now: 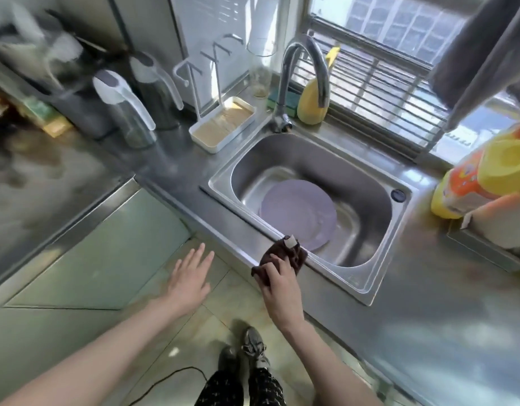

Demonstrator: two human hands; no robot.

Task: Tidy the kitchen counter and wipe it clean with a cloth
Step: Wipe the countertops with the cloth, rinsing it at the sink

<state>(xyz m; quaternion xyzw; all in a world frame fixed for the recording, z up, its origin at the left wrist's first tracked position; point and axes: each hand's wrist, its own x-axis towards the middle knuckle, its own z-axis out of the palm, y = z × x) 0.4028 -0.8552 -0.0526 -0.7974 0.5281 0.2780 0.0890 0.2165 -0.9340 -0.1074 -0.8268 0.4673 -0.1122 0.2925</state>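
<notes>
Spanning the corner, steel surface (pixel 428 288) with inset sink (pixel 282 159) as landmark. Purple plate (pixel 296 212) lies in the sink basin. Left of the sink: white tray (pixel 223 126), two lidded jugs (pixel 129 112). Behind it: faucet (pixel 305 74), yellow bottle (pixel 311 104). Left hand (pixel 191 276) spread wide, off the surface edge, left of the sink. Right hand (pixel 279 285) grips dark cloth (pixel 285 256) on the sink's front rim.
</notes>
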